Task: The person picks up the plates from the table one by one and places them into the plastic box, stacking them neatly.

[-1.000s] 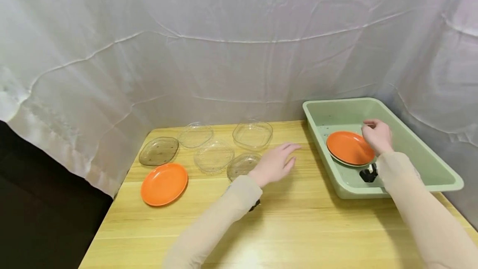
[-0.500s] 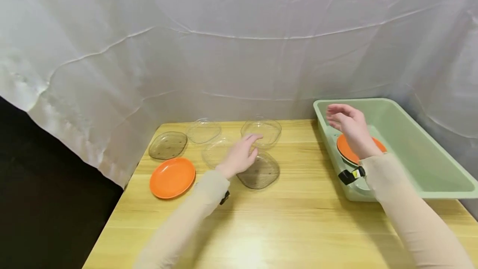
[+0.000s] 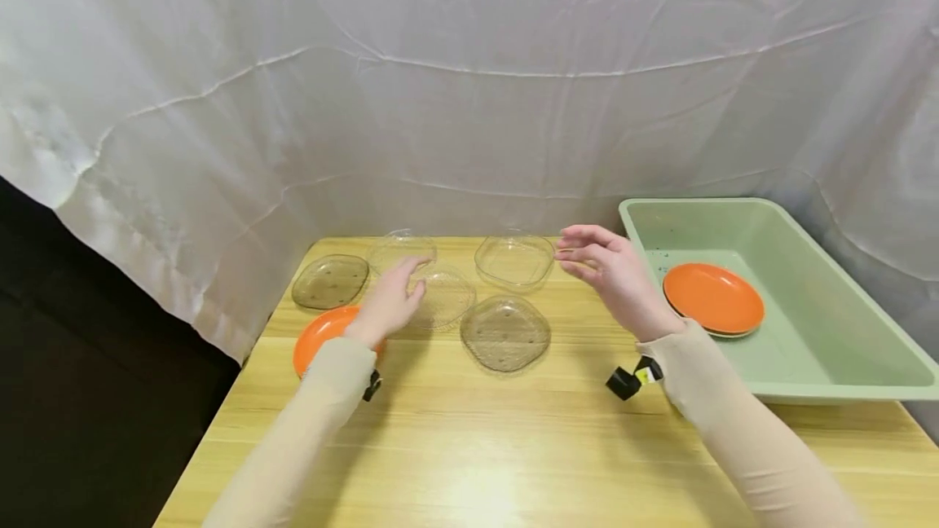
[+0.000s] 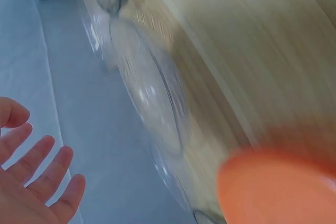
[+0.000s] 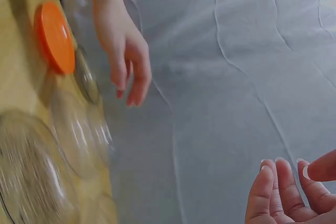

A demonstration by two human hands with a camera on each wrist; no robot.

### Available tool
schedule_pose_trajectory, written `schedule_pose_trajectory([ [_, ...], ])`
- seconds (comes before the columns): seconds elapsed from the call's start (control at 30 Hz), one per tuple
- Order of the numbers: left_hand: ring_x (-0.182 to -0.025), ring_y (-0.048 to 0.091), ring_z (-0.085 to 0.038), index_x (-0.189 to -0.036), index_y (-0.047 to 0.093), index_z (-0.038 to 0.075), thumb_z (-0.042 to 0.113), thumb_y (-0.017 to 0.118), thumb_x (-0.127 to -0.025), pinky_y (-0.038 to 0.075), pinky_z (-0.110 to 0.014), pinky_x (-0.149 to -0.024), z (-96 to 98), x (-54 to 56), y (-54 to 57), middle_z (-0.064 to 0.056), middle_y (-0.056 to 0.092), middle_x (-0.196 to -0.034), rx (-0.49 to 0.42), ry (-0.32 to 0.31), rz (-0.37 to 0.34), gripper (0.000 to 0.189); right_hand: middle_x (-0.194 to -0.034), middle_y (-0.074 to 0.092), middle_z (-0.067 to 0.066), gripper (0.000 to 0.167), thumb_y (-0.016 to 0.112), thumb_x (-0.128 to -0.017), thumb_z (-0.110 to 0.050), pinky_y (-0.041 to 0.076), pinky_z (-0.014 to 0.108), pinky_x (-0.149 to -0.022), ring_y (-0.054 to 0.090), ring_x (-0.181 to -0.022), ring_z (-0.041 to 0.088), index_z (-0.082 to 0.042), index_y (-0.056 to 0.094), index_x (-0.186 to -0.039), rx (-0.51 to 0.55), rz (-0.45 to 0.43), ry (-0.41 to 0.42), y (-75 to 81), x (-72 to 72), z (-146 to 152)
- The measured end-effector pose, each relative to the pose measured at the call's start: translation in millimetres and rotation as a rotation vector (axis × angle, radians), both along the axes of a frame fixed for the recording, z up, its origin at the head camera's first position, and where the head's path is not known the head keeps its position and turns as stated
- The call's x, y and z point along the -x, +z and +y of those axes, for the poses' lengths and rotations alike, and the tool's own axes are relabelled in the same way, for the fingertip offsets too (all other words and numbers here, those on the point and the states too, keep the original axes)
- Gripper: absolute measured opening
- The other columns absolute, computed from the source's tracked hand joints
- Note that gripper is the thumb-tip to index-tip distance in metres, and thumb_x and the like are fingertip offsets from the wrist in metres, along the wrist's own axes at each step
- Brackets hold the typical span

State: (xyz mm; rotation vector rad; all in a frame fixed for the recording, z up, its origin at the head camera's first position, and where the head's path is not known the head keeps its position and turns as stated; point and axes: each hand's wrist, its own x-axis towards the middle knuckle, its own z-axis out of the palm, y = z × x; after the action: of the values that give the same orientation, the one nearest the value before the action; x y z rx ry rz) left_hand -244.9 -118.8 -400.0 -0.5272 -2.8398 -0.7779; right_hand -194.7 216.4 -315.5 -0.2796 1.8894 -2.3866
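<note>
My left hand (image 3: 389, 300) hovers over the right side of an orange plate (image 3: 323, 335) on the wooden table, its fingers loosely spread with nothing in them. In the left wrist view the orange plate (image 4: 273, 190) shows blurred at the lower right, apart from the fingers. My right hand (image 3: 612, 271) is in the air just left of the green basin, fingers relaxed and holding nothing. Nearest to it lies a clear glass dish (image 3: 515, 259). A smoky glass plate (image 3: 506, 334) sits at the middle of the table, between the two hands.
The green basin (image 3: 844, 349) stands at the right with another orange plate (image 3: 713, 297) stacked on a pale one. Two more clear plates, one a round dish (image 3: 443, 297), and a smoky plate (image 3: 330, 282) lie at the back left. A grey curtain (image 3: 469, 129) hangs behind.
My left hand has moved left from the smoky middle plate to above the orange plate. My right hand has come out of the basin and moved left over the table.
</note>
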Motion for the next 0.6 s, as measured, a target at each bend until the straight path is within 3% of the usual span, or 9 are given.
schedule_pose_trajectory([
  [0.07,-0.132,0.056,-0.037,-0.147,0.050,0.013,0.021,0.053,-0.102,0.048,-0.055,-0.110,-12.3,-0.9,2.2,-0.013,0.053,-0.150,0.020,0.035,0.009,0.046,-0.099,0.072,-0.006,0.030,0.042,-0.102,0.000,0.058,0.024,-0.090,0.070,-0.094,0.010,-0.017,0.065,-0.107,-0.009,-0.016,0.021,-5.4,-0.4,-9],
  [0.2,-0.108,0.066,-0.037,-0.146,0.050,0.011,0.020,0.052,-0.101,0.053,-0.057,-0.098,-38.1,-2.8,3.0,-0.015,0.054,-0.148,0.056,0.092,0.017,0.045,-0.098,0.072,-0.005,0.029,0.042,-0.102,0.000,0.057,0.025,-0.089,0.070,-0.092,0.010,-0.018,0.064,-0.107,0.018,-0.073,0.054,-19.5,2.0,-27],
  [0.27,-0.106,0.065,-0.039,-0.145,0.050,0.009,0.019,0.051,-0.101,0.053,-0.058,-0.097,-50.7,-3.5,2.5,-0.018,0.053,-0.147,0.066,0.108,0.012,0.045,-0.098,0.072,-0.005,0.028,0.042,-0.101,0.000,0.057,0.024,-0.088,0.070,-0.091,0.010,-0.017,0.063,-0.107,0.035,-0.108,0.059,-27.0,3.3,-34],
  [0.43,-0.130,0.053,-0.045,-0.145,0.049,0.004,0.020,0.048,-0.102,0.045,-0.062,-0.108,-77.2,-3.4,0.4,-0.023,0.050,-0.147,0.078,0.151,-0.026,0.046,-0.099,0.070,-0.002,0.025,0.041,-0.099,0.001,0.056,0.025,-0.090,0.068,-0.094,0.013,-0.012,0.060,-0.111,0.083,-0.212,0.057,-44.6,5.7,-49],
  [0.6,-0.136,0.045,-0.049,-0.145,0.047,0.001,0.021,0.048,-0.103,0.039,-0.065,-0.112,-99.1,-4.2,-1.3,-0.027,0.044,-0.151,0.090,0.198,-0.095,0.047,-0.106,0.064,0.003,0.027,0.039,-0.099,-0.001,0.054,0.026,-0.096,0.062,-0.101,0.017,-0.005,0.053,-0.122,0.143,-0.326,0.067,-60.1,8.1,-64],
])
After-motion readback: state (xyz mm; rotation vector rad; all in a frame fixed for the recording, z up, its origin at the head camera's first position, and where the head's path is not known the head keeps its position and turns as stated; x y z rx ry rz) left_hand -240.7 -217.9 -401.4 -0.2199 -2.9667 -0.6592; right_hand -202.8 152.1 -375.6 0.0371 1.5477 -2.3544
